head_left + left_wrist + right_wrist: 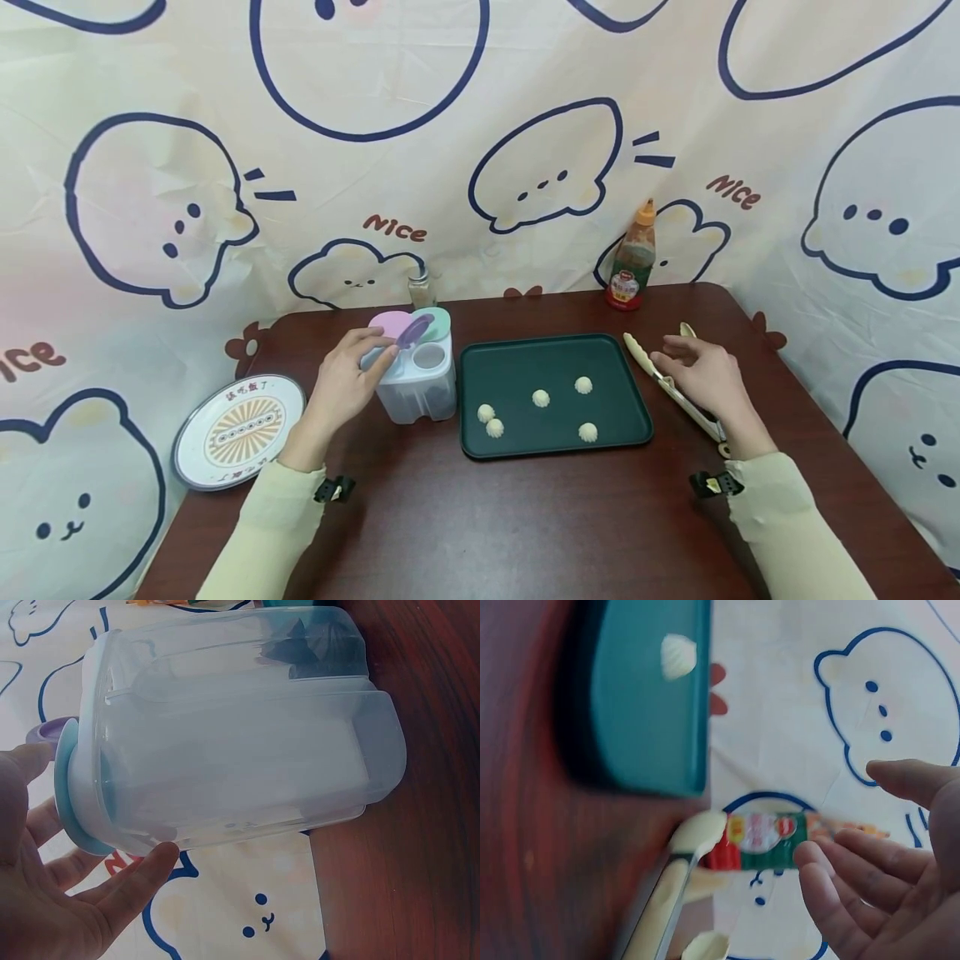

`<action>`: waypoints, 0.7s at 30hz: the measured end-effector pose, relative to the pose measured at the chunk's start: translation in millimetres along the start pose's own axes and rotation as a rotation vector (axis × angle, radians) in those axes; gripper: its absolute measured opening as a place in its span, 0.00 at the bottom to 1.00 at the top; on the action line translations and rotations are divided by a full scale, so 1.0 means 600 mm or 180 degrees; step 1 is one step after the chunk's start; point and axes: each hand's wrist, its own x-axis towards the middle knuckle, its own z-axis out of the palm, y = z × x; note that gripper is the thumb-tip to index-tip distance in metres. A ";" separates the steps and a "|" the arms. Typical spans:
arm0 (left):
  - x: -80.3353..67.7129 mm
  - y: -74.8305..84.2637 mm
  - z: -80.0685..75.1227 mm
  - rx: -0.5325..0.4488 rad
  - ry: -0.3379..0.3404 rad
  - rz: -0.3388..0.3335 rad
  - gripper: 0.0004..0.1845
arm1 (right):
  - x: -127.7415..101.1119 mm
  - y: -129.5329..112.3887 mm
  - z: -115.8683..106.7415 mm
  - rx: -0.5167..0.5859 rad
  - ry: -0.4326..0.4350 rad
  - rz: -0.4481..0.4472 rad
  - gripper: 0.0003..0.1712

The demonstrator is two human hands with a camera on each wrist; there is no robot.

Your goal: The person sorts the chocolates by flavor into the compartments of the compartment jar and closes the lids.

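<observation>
A clear plastic seasoning box [417,383] [240,727] with pink, purple and green lids stands left of a dark green tray [555,358] [637,712]. My left hand [375,346] [67,892] reaches its straight fingers to the box's top edge by the purple lid [415,331], which is tilted up. Several small white dumplings [541,397] [678,656] lie on the tray. My right hand [686,362] [885,855] hovers with relaxed fingers just over cream tongs [667,379] [679,877] lying right of the tray, holding nothing.
A sauce bottle [632,258] [765,840] stands at the table's back edge, right of centre. A small shaker [422,287] stands behind the box. A patterned plate [238,429] sits at the left corner. A printed cloth hangs behind the brown table.
</observation>
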 end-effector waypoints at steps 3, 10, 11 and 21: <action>0.000 0.000 0.000 0.0002 0.0006 0.0001 0.30 | 0.004 -0.017 0.004 0.0110 -0.0021 -0.0103 0.36; 0.000 0.000 0.000 0.0004 0.0023 0.0017 0.30 | 0.010 -0.057 0.018 0.0277 -0.0070 -0.0127 0.32; 0.000 0.000 0.000 0.0005 0.0027 0.0023 0.30 | 0.011 -0.062 0.020 0.0315 -0.0081 -0.0131 0.32; 0.000 -0.001 0.001 -0.0006 0.0024 0.0026 0.30 | 0.030 -0.107 0.042 0.0444 -0.0030 -0.0601 0.29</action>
